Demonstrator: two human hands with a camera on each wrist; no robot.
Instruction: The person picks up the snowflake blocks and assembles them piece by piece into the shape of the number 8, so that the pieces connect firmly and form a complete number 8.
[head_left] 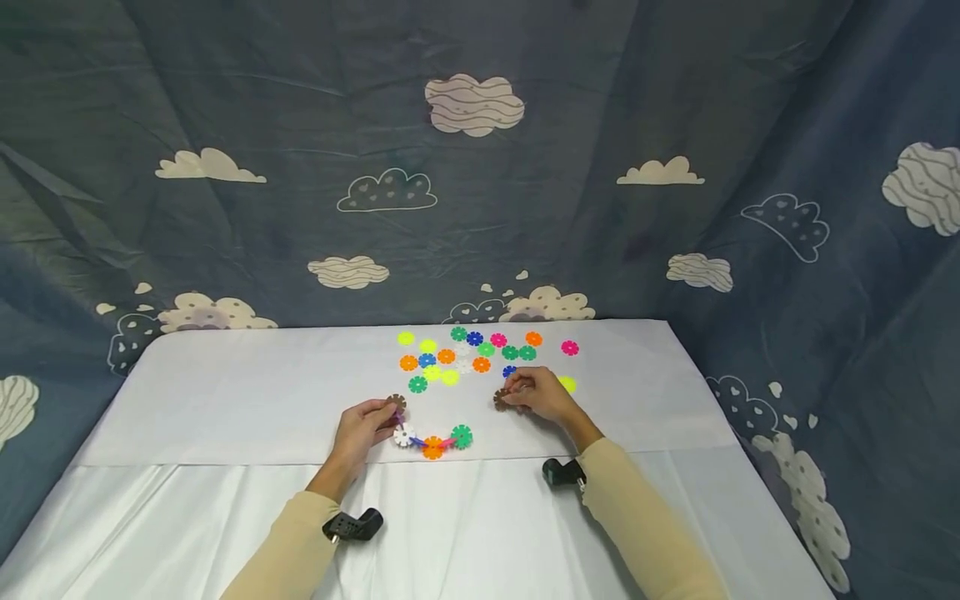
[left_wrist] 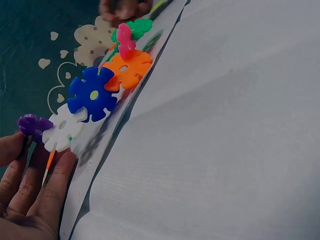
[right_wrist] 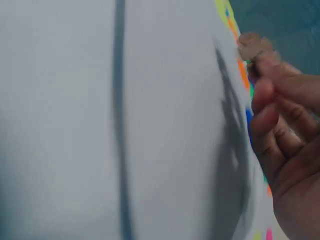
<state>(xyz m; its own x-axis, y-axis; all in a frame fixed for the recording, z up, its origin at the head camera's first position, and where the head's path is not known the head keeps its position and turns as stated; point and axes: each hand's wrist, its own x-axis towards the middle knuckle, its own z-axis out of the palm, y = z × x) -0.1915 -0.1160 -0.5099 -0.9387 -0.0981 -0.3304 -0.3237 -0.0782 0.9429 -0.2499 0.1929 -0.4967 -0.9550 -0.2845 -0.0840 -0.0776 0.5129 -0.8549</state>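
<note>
My left hand [head_left: 358, 433] pinches the brown end disc [head_left: 397, 403] of a chain of notched, flower-shaped plastic discs. From there the chain runs through a purple disc [left_wrist: 34, 126], a white disc [left_wrist: 64, 128], a blue disc [left_wrist: 93, 94], an orange disc [head_left: 432, 448] and a pink disc [left_wrist: 126, 40] to a green disc [head_left: 462, 437]. Neighbouring discs stand at angles, joined at their slots. Between thumb and fingers, my right hand [head_left: 546, 395] holds a loose brown disc [head_left: 500, 400], blurred in the right wrist view. The two hands are apart.
Loose discs in several colours lie scattered toward the back of the white-covered table [head_left: 247, 392], including a pink one [head_left: 570, 348] and a green one [head_left: 417, 384]. A yellow disc [head_left: 567, 383] lies beside my right hand. Behind hangs a dark cloud-patterned curtain [head_left: 285, 100].
</note>
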